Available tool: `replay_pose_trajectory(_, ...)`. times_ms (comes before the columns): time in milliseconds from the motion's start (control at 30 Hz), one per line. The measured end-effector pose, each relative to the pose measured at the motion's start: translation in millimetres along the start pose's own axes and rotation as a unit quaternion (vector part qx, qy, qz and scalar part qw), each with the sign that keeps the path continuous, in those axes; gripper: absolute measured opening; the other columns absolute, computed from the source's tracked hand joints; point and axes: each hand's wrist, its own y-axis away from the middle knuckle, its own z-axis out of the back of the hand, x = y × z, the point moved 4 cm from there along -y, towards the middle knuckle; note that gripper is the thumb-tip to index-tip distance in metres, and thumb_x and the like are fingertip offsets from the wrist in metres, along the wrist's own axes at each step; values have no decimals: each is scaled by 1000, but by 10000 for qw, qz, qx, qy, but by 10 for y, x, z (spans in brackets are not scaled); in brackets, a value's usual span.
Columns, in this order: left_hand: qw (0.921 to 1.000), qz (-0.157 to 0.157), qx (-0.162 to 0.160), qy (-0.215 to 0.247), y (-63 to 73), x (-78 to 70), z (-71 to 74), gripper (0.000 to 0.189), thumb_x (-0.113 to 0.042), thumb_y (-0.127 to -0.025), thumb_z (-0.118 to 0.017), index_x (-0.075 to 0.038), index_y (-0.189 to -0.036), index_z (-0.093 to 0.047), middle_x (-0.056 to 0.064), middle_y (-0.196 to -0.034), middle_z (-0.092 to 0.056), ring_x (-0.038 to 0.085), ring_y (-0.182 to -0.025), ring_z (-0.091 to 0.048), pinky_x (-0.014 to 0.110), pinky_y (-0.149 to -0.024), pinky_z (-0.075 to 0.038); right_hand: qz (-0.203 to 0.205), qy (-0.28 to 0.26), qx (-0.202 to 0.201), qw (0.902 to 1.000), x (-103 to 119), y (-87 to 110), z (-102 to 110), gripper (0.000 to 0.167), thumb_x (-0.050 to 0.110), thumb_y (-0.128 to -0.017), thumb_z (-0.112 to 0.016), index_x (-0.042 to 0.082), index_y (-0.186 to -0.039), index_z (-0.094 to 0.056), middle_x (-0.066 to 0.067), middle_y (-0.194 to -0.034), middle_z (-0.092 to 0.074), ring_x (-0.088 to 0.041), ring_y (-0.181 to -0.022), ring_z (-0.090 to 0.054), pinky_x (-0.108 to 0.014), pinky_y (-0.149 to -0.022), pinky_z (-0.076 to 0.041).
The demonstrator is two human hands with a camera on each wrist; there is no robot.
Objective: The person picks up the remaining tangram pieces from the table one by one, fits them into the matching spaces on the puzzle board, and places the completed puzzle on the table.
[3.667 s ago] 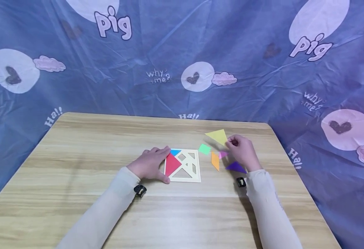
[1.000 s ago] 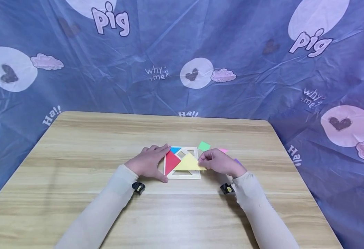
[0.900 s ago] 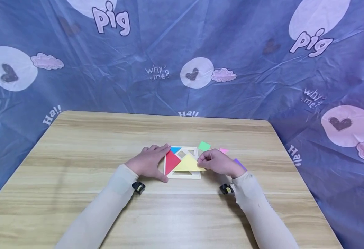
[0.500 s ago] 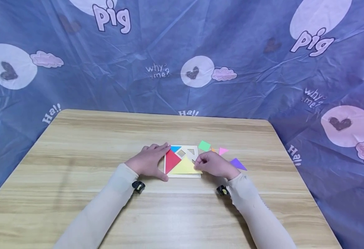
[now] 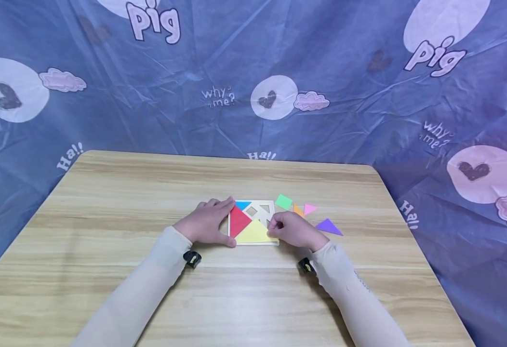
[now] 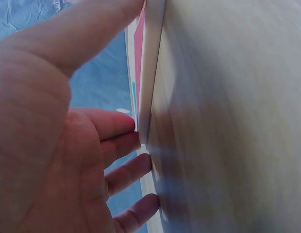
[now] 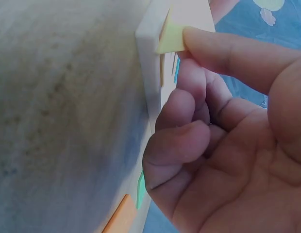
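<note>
A pale tangram tray [image 5: 276, 243] lies flat on the table, with a red triangle [image 5: 237, 222] and a blue triangle [image 5: 242, 205] set in its left part. My left hand [image 5: 207, 224] rests at the tray's left edge, thumb at the near corner and fingers at the far one. Between thumb and index finger my right hand [image 5: 294, 230] pinches the right corner of a yellow triangle [image 5: 252, 233], which lies over the near part of the tray. In the right wrist view, that yellow corner [image 7: 172, 41] stands slightly raised over the tray's rim [image 7: 149, 68].
Right of the tray lie a green square [image 5: 284, 201], an orange piece [image 5: 298, 210] partly behind my right hand, a pink triangle [image 5: 309, 208] and a purple triangle [image 5: 329, 227]. A blue printed cloth [image 5: 349, 120] hangs behind the wooden table [image 5: 245, 299].
My right hand has brought the yellow triangle from the loose pieces leftward to the tray, then lowered it over the near part. My left hand has stayed at the tray's edge.
</note>
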Motion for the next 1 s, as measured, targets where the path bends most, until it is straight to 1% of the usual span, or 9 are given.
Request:
replay_pose_trajectory(233, 9999, 19, -98, 54, 3, -9, 25, 120, -66, -78, -80, -6, -164, -23, 7, -172, -21, 33, -152, -29, 53, -120, -27, 294, 355, -13, 9989, 38, -26, -32, 14, 11, -93, -74, 13, -82, -66, 5, -74, -57, -12, -69, -48, -27, -65, -43)
replay_pose_trajectory(400, 9999, 38, -135, 92, 1, -10, 23, 120, -66, -77, -81, -6, -164, -23, 7, -172, -21, 31, -151, -30, 51, -120, -28, 304, 406, -39, 9987, 50, -20, -45, 16, 11, -93, -75, 14, -81, -66, 6, -73, -56, -11, -68, -48, -27, -65, -42)
replay_pose_trajectory(567, 9999, 35, -101, 67, -13, -5, 8, 120, -66, -78, -80, -6, -165, -22, 6, -172, -21, 31, -151, -30, 51, -120, -28, 328, 461, -66, 9984, 52, -17, -56, 16, 10, -93, -75, 14, -80, -66, 6, -72, -55, -11, -69, -48, -26, -65, -42)
replay_pose_trajectory(933, 9999, 97, -56, 91, -8, -6, 6, 119, -66, -79, -79, -7, -165, -22, 5, -172, -19, 31, -152, -27, 51, -121, -27, 445, 546, -85, 9975, 72, -32, -80, 9, 5, -90, -75, 10, -92, -68, 3, -80, -60, -11, -76, -54, -26, -70, -47)
replay_pose_trajectory(1000, 9998, 97, -63, 144, 3, -15, 18, 116, -65, -81, -78, -8, -165, -22, 5, -172, -19, 32, -152, -27, 52, -121, -26, 490, 623, -122, 9968, 87, -29, -74, 8, 5, -91, -75, 10, -93, -69, 3, -80, -60, -12, -77, -54, -26, -71, -47)
